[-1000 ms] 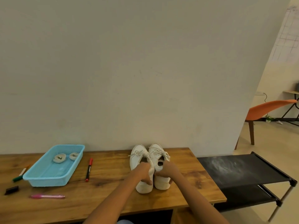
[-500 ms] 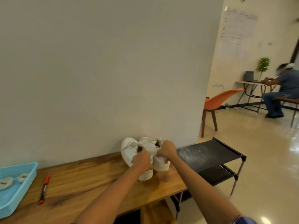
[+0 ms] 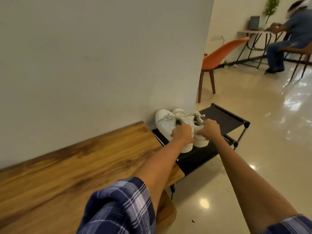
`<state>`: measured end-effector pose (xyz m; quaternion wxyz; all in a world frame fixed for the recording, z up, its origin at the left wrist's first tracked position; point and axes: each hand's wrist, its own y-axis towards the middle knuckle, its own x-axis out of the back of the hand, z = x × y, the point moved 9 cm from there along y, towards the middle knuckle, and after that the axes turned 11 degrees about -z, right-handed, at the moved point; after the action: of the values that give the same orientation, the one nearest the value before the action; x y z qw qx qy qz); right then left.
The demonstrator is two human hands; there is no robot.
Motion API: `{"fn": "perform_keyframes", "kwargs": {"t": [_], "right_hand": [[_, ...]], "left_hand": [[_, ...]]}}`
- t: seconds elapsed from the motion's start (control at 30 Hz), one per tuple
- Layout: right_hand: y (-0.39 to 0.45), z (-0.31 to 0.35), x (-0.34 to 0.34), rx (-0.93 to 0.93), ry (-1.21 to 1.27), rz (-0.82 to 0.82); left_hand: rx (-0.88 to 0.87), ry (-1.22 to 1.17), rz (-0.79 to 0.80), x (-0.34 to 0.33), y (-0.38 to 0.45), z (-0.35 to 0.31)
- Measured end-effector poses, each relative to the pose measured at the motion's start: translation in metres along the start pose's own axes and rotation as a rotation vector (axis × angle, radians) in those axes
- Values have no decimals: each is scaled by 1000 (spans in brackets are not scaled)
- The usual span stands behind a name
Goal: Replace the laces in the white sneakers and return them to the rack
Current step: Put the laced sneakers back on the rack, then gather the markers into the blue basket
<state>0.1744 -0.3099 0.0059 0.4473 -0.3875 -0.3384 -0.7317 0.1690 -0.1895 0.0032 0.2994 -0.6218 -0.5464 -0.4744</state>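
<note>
Head view: two white sneakers sit side by side over the near end of the black rack [image 3: 224, 115], laces tied in bows across their tops. The left hand [image 3: 183, 134] curls its fingers round the heel collar of the left sneaker [image 3: 164, 121], so this grip is closed on that shoe; the shoe's toe points away from the grip toward the wall [image 3: 101, 56], and its heel sole shows just below the wrist. The right hand [image 3: 210, 129] closes its grip on the heel opening of the right sneaker [image 3: 187, 116], fingers bent over the rim, thumb side turned toward the other hand. The two grips lie nearly touching, knuckle beside knuckle, with the shoes' heels pressed together between them. Whether the soles rest on the rack's top fabric or hang just above it cannot be told.

Both arms reach forward and somewhat to the right, almost straight, forearms bare, with plaid sleeves [image 3: 121, 206] pushed up near the elbows. The wooden counter [image 3: 67, 166] lies to the left of and nearer than the grips, its end meeting the rack. Beyond the grips to the right stand an orange chair [image 3: 219, 56] on the shiny floor [image 3: 261, 141] and, well apart, a seated person [image 3: 293, 36] at a desk, blurred.
</note>
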Motion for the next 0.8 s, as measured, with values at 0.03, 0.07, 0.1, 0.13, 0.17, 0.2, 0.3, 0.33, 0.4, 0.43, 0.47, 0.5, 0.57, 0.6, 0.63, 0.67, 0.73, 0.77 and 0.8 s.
{"fn": "perform_keyframes", "kwargs": {"t": [0.03,0.07,0.1,0.13,0.17,0.2,0.3,0.33,0.4,0.43,0.47,0.5,0.57,0.6,0.63,0.67,0.73,0.77,0.8], "right_hand": [[-3,-7,-14,-5,-5,22],[-5,-14,-28,-9,-12,33],[-3,-17,-36,0,-20,25],[-1,-20,-42,6,-41,24],[1,-19,-45,18,-67,20],[4,-17,-45,26,-87,20],[3,-17,-54,-3,-146,67],[-1,-18,-56,-32,-157,75],[-10,-17,-56,-78,-200,99],[-15,-15,-54,-107,-219,116],[-21,-7,-48,-131,-226,124],[-24,3,-41,-128,-233,110],[-31,42,-22,-12,-291,15],[-37,65,-15,63,-321,-32],[-46,93,-10,137,-313,-65],[-54,117,-10,191,-270,-74],[-80,172,-13,310,-143,-52],[-96,198,-16,361,-87,-41],[-119,233,-21,430,-38,-9]], "left_hand": [[2,9,15,-16,1,4],[7,11,29,-32,2,8],[4,11,23,-40,6,11],[0,10,28,-47,10,11],[-8,9,46,-50,13,12],[-18,3,66,-50,15,10],[-25,6,100,-49,11,10],[-19,-12,120,-51,8,13],[-19,-93,130,-47,2,20],[-22,-141,124,-40,-2,23],[-21,-181,90,-27,-5,29],[-11,-197,41,-14,-6,36],[41,-166,-42,18,-12,57],[73,-150,-80,33,-17,68],[107,-145,-129,55,-24,82],[130,-146,-175,74,-33,93],[183,-148,-272,116,-58,123],[207,-138,-306,133,-74,138],[255,-116,-338,154,-98,163]]}}
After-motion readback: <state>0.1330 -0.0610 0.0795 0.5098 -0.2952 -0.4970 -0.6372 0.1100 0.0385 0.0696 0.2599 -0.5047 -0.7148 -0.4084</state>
